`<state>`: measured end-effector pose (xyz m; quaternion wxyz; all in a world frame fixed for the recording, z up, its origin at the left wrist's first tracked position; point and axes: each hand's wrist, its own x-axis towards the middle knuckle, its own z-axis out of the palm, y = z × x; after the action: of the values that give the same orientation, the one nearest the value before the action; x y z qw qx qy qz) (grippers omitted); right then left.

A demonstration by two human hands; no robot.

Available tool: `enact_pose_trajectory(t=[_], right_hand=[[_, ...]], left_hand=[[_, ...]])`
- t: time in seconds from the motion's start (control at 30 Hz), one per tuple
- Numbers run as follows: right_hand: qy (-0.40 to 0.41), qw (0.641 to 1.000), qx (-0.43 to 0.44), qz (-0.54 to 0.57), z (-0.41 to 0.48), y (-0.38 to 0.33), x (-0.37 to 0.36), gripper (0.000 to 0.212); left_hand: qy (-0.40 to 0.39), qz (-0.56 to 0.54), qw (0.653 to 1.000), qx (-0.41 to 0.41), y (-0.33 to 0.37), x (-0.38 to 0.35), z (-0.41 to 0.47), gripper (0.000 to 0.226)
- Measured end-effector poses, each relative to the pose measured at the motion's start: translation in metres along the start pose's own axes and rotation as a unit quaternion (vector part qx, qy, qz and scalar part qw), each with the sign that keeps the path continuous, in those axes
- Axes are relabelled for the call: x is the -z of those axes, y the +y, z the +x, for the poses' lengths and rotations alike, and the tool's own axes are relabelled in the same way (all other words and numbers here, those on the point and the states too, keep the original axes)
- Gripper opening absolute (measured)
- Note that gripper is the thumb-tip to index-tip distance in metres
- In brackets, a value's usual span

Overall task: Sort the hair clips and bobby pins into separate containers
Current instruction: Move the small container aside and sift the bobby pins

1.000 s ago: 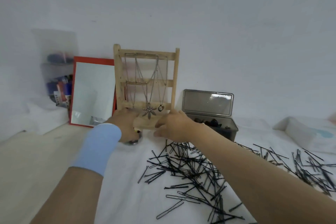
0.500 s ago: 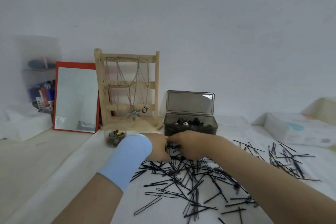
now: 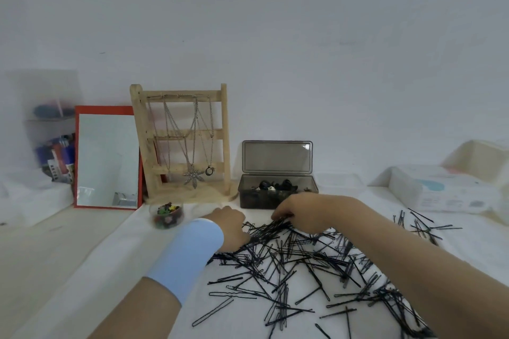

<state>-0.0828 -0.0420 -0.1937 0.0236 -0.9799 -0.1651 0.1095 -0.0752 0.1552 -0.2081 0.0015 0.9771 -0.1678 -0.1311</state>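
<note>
Bobby pins point(image 3: 297, 264) heaped on a white cloth, both hands at the pile's far edge

Black bobby pins lie tangled across the centre and lower right of the frame on a white cloth point(image 3: 132, 270). A smaller scatter point(image 3: 421, 224) lies apart at the right. The right hand point(image 3: 300, 210) curls its fingers around a bunch of pins. The left hand point(image 3: 230, 224), above a blue wristband point(image 3: 190, 250), touches the pile's left edge. Its fingers are hidden, so its grip cannot be told. Just behind the right hand stands a grey box point(image 3: 278, 197), its lid point(image 3: 276, 157) upright, holding dark clips. At centre left sits a small clear jar point(image 3: 166, 216) of coloured clips. Behind it stand a wooden necklace stand point(image 3: 183, 143) and a red-framed mirror point(image 3: 107, 158). A wipes pack point(image 3: 435, 190) lies at the right.
</note>
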Motion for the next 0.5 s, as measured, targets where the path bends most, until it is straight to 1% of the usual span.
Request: enact_pose_trajectory(t=[0.07,0.1,0.17,0.2,0.27,0.3,0.37,0.43,0.5], right_hand=[[-0.025,1.0,0.011,0.013,-0.008,0.007,0.001,0.068],[-0.028,0.999,0.017,0.031,-0.013,0.012,0.005,0.067],[-0.028,0.995,0.012,0.092,-0.023,0.025,0.014,0.06],[-0.017,0.994,0.008,0.107,-0.026,0.031,0.02,0.055],[0.023,0.996,-0.017,0.085,-0.032,0.044,0.027,0.047],[0.036,0.997,-0.038,0.064,-0.033,0.05,0.029,0.044],[0.036,0.996,-0.082,0.016,-0.033,0.057,0.025,0.042],[0.007,0.994,-0.107,-0.004,-0.033,0.058,0.012,0.051],[-0.01,0.994,-0.106,0.005,-0.035,0.056,-0.003,0.06]], left_hand=[[0.002,-0.012,0.999,-0.03,0.005,0.001,-0.003,0.051],[0.002,-0.021,0.999,-0.045,0.006,0.003,-0.004,0.051],[0.004,-0.053,0.996,-0.073,0.008,0.008,-0.003,0.048],[0.003,-0.078,0.993,-0.085,0.009,0.009,-0.001,0.046],[0.005,-0.105,0.989,-0.104,0.018,0.012,0.004,0.045],[0.01,-0.094,0.99,-0.108,0.024,0.013,0.008,0.048],[0.01,-0.053,0.993,-0.103,0.037,0.013,0.015,0.056],[-0.013,-0.036,0.994,-0.098,0.05,0.01,0.023,0.066],[-0.029,-0.022,0.994,-0.102,0.061,0.006,0.029,0.071]])
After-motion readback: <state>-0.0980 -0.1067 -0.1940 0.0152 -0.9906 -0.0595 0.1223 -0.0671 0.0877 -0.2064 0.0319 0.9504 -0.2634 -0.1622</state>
